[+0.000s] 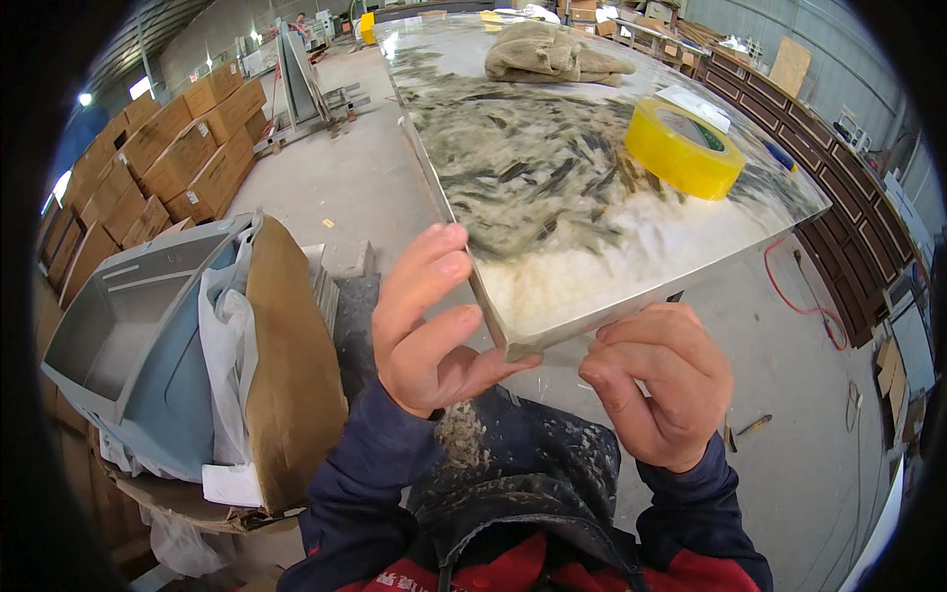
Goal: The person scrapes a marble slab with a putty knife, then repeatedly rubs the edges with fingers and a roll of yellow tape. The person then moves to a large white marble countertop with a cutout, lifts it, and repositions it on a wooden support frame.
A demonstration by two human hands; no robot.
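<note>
A large stone-patterned slab (552,266), glossy white with dark green streaks, points one corner toward me. My left hand (419,331) is at that corner, fingers spread along the left edge and thumb reaching under the tip. It grasps nothing that I can see. Close to the front edge, my right hand (663,380) has its fingers curled, thumb against the forefinger. Whatever lies in that pinch, if anything, cannot be made out. On the slab rest a roll of yellow tape (691,148), a folded tan cloth (547,54) and a white paper (695,107).
Left of me a grey-blue sink (168,375) stands in a torn cardboard box (286,365). Stacked cartons (182,158) rise behind it. A dark panelled cabinet row (838,187) lines the right side; a red hose (804,306) lies on the floor there.
</note>
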